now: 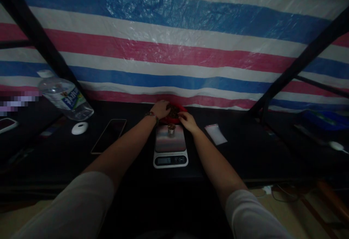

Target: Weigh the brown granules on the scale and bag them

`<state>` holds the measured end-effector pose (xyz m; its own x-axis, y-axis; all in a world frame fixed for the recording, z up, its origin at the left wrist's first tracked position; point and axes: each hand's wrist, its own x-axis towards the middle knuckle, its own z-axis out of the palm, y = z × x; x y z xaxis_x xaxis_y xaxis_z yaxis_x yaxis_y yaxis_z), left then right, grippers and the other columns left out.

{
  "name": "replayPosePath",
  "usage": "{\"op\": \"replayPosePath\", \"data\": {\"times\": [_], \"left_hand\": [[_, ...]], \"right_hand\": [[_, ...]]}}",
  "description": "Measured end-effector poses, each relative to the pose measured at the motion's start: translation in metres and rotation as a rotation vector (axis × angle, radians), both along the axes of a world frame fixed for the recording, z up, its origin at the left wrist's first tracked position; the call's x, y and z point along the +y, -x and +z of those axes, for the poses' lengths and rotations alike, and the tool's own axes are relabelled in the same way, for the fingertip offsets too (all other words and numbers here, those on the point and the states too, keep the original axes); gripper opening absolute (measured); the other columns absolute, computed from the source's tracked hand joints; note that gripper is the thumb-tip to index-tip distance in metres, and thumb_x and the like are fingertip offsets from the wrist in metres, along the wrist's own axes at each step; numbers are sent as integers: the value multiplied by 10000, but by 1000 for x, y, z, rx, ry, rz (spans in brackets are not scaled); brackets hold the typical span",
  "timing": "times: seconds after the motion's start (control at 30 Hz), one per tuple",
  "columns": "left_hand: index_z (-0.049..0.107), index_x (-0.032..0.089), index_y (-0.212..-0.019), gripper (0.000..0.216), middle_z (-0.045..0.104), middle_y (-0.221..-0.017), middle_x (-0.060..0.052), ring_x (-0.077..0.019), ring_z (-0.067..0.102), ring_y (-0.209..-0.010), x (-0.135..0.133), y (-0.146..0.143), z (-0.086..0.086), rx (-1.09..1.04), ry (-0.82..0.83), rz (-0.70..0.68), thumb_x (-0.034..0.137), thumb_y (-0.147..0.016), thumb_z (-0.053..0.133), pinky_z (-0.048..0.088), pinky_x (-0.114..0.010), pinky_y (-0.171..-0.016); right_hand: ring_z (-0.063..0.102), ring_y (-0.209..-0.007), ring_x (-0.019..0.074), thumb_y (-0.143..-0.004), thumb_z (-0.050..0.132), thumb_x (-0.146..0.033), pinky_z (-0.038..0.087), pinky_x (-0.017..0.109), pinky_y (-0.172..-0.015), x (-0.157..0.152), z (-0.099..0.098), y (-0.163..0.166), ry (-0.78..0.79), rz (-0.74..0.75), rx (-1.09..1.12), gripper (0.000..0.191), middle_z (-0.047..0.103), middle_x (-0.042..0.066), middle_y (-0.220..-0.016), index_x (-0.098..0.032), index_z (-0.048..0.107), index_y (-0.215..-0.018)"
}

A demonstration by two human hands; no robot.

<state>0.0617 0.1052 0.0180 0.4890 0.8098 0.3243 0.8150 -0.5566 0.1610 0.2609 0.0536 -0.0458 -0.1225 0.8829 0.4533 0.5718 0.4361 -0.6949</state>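
At frame centre, one red bowl (182, 108) holds brown bits (173, 114); the left hand (161, 109) and right hand (189, 121) meet its sides, spread or pinching I cannot tell. Below, one scale (170, 145) bears one metal cup (171, 131).

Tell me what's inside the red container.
Small dark pieces lie in the red container; the left hand and right hand cover parts of it, hiding what lies beneath.

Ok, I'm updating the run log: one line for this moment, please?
left hand: at red bowl; right hand: at red bowl; small cup: on scale; phone: left of scale
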Motion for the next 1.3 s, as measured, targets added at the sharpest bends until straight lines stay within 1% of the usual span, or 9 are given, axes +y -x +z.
{"op": "replayPosePath", "data": {"times": [0.13, 0.2, 0.37, 0.47, 0.6, 0.7, 0.9, 1.1, 1.3], "left_hand": [[557, 91, -1145, 606, 592, -1140, -187, -295, 567, -1046, 23, -17, 3, 175, 161, 164, 574, -786, 485, 435, -357, -876], [563, 106, -1145, 616, 584, -1156, -179, -290, 567, -1051, 28, -22, 3, 224, 219, 128, 588, -765, 508, 434, -344, -881], [530, 167, -1210, 589, 532, -1247, -134, -252, 530, -1116, 27, -27, 3, 215, 166, 22, 513, -737, 583, 413, -304, -925], [586, 129, -1144, 676, 582, -1160, -179, -298, 564, -1053, 26, -25, 4, 255, 205, 75, 630, -690, 568, 449, -347, -874], [591, 186, -1154, 747, 598, -1153, -167, -317, 579, -1026, 26, -22, 2, 314, 276, 113, 733, -649, 526, 459, -364, -839], [559, 186, -1184, 718, 588, -1168, -164, -302, 581, -1018, 26, -24, -5, 272, 224, 81, 705, -691, 518, 448, -361, -848], [559, 190, -1158, 492, 578, -1169, -124, -265, 538, -1073, 29, -28, -18, 188, 133, 18, 532, -807, 513, 404, -344, -911], [603, 184, -1078, 321, 622, -1070, -92, -222, 556, -1013, 33, -20, -19, 149, 103, -29, 380, -834, 530, 408, -300, -891], [614, 200, -1046, 302, 635, -1044, -74, -197, 573, -972, 17, -11, -13, 129, 86, -98, 402, -848, 509, 417, -275, -851]], "right_hand": [[611, -914, 179, -789, 526, -226, 461, 322, -857, 4, -2, 0, 39, -6, 77, 235, 665, 45, -1006, -196, 659, -980], [614, -904, 172, -794, 513, -227, 464, 311, -851, 6, -3, 0, 69, -10, 117, 222, 671, 30, -976, -202, 660, -959], [620, -879, 173, -771, 528, -210, 467, 306, -839, 8, -3, 0, 100, -50, 80, 227, 680, 22, -939, -203, 666, -952], [623, -877, 173, -766, 522, -195, 470, 305, -835, 7, -3, 1, 84, -57, 60, 248, 682, 30, -935, -195, 663, -970], [626, -857, 168, -765, 510, -185, 478, 295, -814, 5, -1, 1, 47, -64, 34, 251, 683, 34, -924, -189, 666, -961], [624, -840, 164, -760, 502, -167, 480, 292, -808, 4, 0, 1, 13, -81, -8, 250, 685, 31, -918, -193, 670, -943], [622, -830, 162, -751, 514, -153, 482, 284, -795, 3, 3, 2, -23, -99, -91, 242, 689, 23, -906, -202, 675, -925], [618, -877, 175, -761, 522, -160, 474, 304, -837, 5, 4, 2, -17, -94, -109, 243, 685, 45, -955, -189, 676, -947], [622, -866, 182, -764, 525, -173, 476, 312, -829, 5, 5, 3, -8, -106, -77, 238, 687, 41, -939, -199, 685, -937]]}}
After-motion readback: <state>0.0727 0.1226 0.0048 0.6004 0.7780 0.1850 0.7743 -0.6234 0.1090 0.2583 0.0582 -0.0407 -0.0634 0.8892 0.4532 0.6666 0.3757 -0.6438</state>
